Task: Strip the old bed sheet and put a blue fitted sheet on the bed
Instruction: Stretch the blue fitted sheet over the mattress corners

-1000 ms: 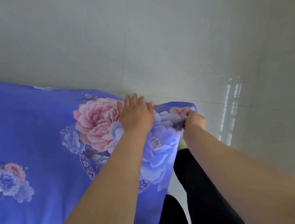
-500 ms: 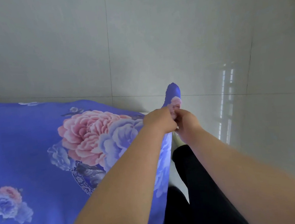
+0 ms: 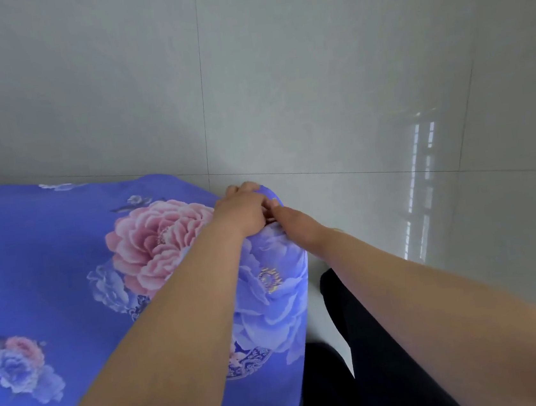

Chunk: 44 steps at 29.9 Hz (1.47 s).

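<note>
Both hands are meeting at the bed corner, the left hand (image 3: 244,210) gripping the blue sheet (image 3: 49,261) bunched beneath it, the right hand (image 3: 290,222) beside it, grasp hidden; the fabric looks soft and light, best gripped along its corner hem.

Showing smooth, faintly sheeny printed cloth on the sheet (image 3: 49,261); gleaming glossy, polished tile across the floor (image 3: 347,93); looking matt black fabric on the trousers (image 3: 361,359).

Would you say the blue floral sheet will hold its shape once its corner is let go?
Probably not: the blue floral sheet drapes limply over the bed's edge and bunches where both hands grip it. It looks thin, so likely light.
</note>
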Available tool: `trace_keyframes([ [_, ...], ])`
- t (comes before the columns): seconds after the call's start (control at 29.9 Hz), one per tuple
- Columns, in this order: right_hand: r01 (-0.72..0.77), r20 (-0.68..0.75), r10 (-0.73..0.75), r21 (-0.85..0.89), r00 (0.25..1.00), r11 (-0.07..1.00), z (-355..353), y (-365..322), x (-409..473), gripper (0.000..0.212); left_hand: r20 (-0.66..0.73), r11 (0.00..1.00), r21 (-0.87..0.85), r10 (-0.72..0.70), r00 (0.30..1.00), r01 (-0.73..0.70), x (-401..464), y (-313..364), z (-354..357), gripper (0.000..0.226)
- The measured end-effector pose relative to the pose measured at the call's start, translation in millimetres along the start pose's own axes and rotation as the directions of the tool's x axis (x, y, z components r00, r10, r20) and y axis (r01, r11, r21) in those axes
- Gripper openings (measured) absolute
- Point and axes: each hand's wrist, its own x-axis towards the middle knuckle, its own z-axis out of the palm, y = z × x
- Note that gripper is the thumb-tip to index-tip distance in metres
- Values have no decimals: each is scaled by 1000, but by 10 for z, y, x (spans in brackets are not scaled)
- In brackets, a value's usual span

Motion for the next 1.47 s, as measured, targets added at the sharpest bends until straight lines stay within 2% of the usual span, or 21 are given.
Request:
trace_keyframes([
  [0.13,-61,24,66,-152,998,987,-16,-33,-35,57,198,996,87,10,980,-28,-32,51,-48,31],
  [0.33,-60,71,71,-141,995,988,-49,-190,-257,44,283,1000,0,2,959,-2,-257,23,-137,37],
  [0.43,-136,173,151,-94,973,986,50,-161,-382,52,382,992,116,-82,921,40,-414,-7,-207,37],
  [0.5,-218,252,223,-48,942,975,195,-120,-523,36,448,973,229,-143,883,41,-561,-12,-218,39],
  [0.63,-168,265,169,-27,949,985,413,68,-646,39,518,949,314,-189,834,21,-764,-2,-228,42],
  [0.7,-234,236,206,95,950,968,467,171,-695,50,525,947,318,-214,824,44,-813,-21,-266,40],
  [0.84,-361,388,194,423,901,831,591,371,-813,59,585,961,196,-274,764,195,-878,-117,-332,33],
  [0.9,-372,369,199,492,908,788,588,414,-802,71,478,964,144,-265,838,223,-879,-171,-321,41],
  [0.97,-331,296,186,582,937,742,490,434,-762,84,181,975,123,-206,962,186,-844,-231,-273,53],
  [1.0,-304,231,201,631,952,713,426,440,-743,86,28,982,93,-166,986,163,-828,-253,-246,55],
  [1.07,-235,36,277,640,960,731,282,478,-690,81,-231,994,47,-89,969,102,-805,-313,-157,50],
  [1.14,-227,-99,334,556,937,800,196,448,-693,88,-420,998,5,-55,906,64,-827,-358,-16,41],
  [1.2,-243,-239,364,419,900,875,148,486,-623,115,-542,997,-59,-80,837,57,-907,-370,190,32],
  [1.24,-208,-351,338,360,873,909,155,447,-652,109,-583,994,-91,-105,806,63,-962,-362,311,29],
  [1.27,-138,-478,277,306,833,942,171,442,-659,90,-624,991,-117,-128,771,70,-1023,-344,420,28],
  [1.3,-55,-619,155,178,770,982,198,420,-713,71,-669,987,-138,-151,728,77,-1088,-318,514,27],
  [1.34,10,-711,-44,-51,701,999,222,396,-790,57,-700,983,-164,-178,691,87,-1155,-285,596,28],
  [1.37,75,-707,-313,-346,634,935,256,344,-887,50,-704,975,-200,-214,677,99,-1226,-247,651,30],
  [1.4,131,-580,-547,-605,603,786,299,286,-972,45,-685,962,-250,-257,681,111,-1297,-205,673,33],
  [1.44,154,-383,-696,-803,608,576,324,279,-974,41,-646,942,-314,-303,701,118,-1347,-170,679,35],
  [1.47,150,-212,-709,-900,672,410,351,236,-969,40,-607,919,-378,-336,720,111,-1400,-146,674,37],
])
